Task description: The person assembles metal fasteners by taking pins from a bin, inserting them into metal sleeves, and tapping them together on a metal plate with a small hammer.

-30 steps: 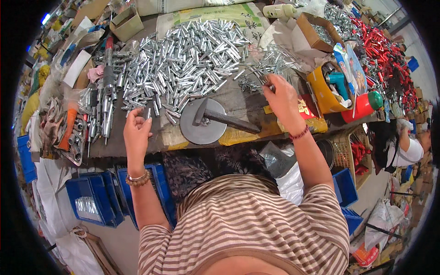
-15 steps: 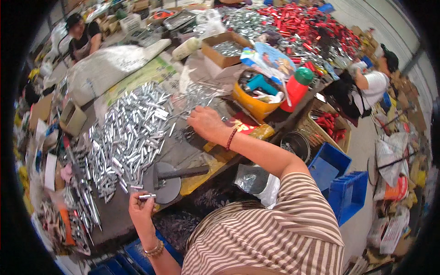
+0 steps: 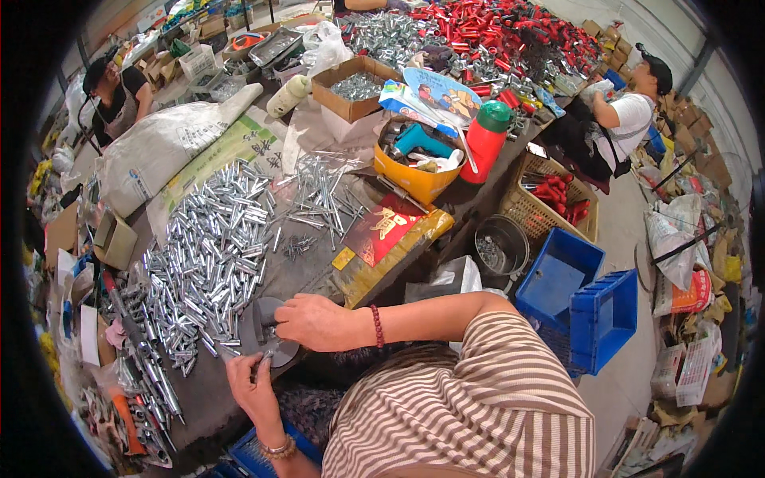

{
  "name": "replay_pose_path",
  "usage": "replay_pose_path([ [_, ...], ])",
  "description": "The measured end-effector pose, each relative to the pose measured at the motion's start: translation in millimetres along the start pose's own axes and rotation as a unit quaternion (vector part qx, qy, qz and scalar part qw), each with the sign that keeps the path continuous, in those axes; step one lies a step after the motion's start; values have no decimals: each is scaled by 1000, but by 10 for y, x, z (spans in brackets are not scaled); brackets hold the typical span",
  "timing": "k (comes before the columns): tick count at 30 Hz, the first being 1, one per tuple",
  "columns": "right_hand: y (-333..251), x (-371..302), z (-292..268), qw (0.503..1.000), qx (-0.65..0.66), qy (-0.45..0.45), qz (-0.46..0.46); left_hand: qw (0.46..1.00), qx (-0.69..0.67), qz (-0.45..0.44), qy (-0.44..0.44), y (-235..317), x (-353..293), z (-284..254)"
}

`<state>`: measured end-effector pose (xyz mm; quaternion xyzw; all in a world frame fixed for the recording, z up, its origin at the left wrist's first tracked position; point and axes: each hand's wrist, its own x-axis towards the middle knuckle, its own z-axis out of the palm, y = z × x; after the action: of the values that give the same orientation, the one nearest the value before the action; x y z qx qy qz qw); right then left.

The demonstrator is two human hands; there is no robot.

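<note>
My left hand (image 3: 255, 392) is at the table's near edge, thumb and fingers pinching a short silver metal sleeve (image 3: 260, 365), mostly covered by the fingertips. Just right of it, my right hand (image 3: 315, 323) is closed over a grey round plate (image 3: 284, 353) with a dark bar across it; what its fingertips hold is hidden. Beyond the left hand spreads a large heap of silver metal sleeves (image 3: 211, 247). Thin metal rods (image 3: 323, 195) lie loosely farther back, with a small pile of short metal pieces (image 3: 298, 245) nearer.
Right of the rods lie a red-and-gold packet (image 3: 386, 231), a yellow tub (image 3: 418, 171) of tools and a red bottle (image 3: 486, 143). Blue crates (image 3: 602, 327) and a metal bucket (image 3: 502, 243) stand at right. Two people (image 3: 633, 115) (image 3: 119, 99) work across the table.
My right hand has come from the thin rods back toward me, onto the round plate. My left hand has shifted slightly down and right, still pinching the sleeve. The view has tilted a little.
</note>
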<state>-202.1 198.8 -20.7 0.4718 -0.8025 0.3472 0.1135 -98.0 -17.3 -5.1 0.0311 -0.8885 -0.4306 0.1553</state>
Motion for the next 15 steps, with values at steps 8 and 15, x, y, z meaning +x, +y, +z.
replay_pose_path([
  [8,-54,16,-26,998,-59,-28,19,992,97,82,-6,-184,52,-1],
  [15,-149,85,-64,999,-45,-23,11,996,89,5,15,-92,-53,-25],
])
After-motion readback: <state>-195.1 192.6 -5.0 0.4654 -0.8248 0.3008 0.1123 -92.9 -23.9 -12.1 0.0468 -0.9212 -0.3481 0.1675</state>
